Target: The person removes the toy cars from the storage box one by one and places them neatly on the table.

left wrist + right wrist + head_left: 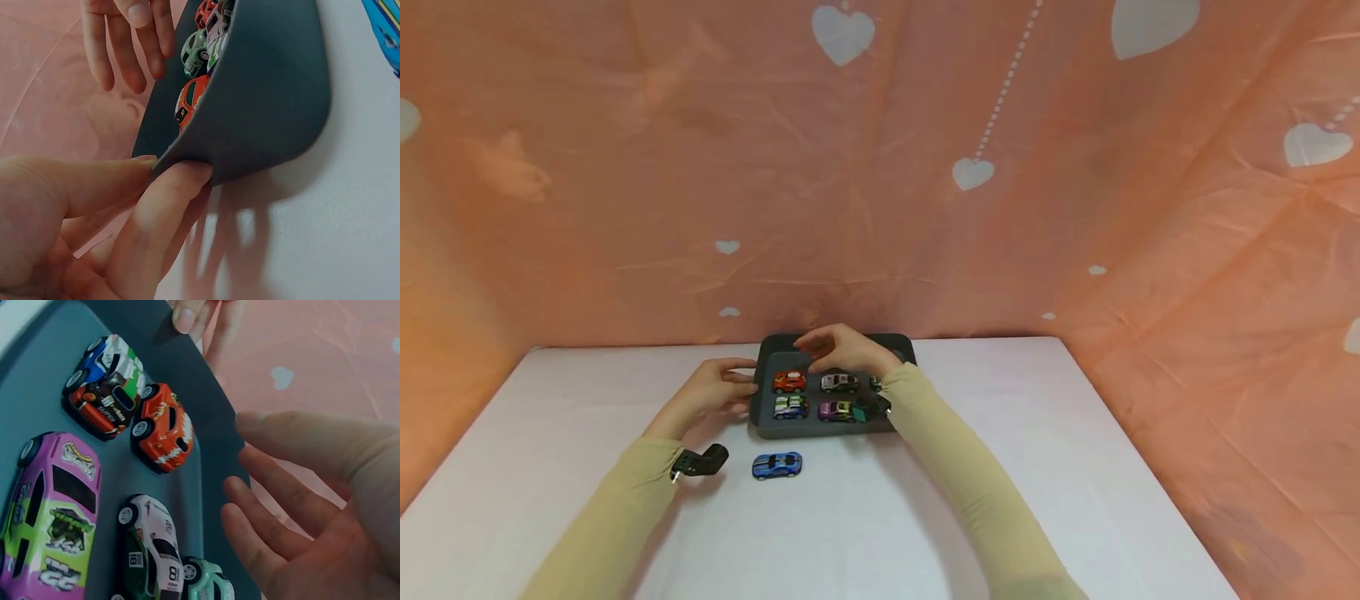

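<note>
Right, your left hand (715, 390) reaches in from the side, its grip pinching the left edge of the grey tray (766, 358) between thumb and fingertips (181, 178). Your right hand (842, 348) hovers over the tray's far side, palm down, fingers loosely spread, grip open and holding nothing. The tray sits mid-bench (1075, 467) with toy cars inside, an orange car (789, 382) nearest your left hand. A blue car (777, 465) lies outside, just in front of the tray.
</note>
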A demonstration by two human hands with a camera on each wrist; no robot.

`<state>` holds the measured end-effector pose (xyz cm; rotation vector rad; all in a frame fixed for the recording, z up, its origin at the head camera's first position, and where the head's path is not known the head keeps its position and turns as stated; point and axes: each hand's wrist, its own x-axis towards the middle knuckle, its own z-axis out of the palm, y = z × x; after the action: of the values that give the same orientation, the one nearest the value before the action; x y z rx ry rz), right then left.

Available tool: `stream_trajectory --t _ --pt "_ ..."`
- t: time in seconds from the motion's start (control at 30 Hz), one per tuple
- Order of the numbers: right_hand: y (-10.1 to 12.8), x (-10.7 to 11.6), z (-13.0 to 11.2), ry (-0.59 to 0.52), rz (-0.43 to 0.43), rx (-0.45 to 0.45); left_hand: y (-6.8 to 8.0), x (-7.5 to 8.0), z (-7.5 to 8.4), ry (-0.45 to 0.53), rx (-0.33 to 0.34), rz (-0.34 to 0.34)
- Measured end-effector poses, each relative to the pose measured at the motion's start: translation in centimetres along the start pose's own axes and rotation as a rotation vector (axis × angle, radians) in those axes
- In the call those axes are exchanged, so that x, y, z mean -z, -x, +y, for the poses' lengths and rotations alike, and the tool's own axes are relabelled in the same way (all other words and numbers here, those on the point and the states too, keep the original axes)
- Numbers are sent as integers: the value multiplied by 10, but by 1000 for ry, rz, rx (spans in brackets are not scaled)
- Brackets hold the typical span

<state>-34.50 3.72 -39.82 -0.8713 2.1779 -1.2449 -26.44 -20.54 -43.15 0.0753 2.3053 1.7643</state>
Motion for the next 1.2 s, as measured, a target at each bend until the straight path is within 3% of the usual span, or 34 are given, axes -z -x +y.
stream_trajectory --t 0.67,1.2 --pt "-11 -9 7 -25 -43 -19 -3 0 -2 20 3 -2" --pt "-18 -22 12 44 -65 -62 -2 1 0 19 28 -6"
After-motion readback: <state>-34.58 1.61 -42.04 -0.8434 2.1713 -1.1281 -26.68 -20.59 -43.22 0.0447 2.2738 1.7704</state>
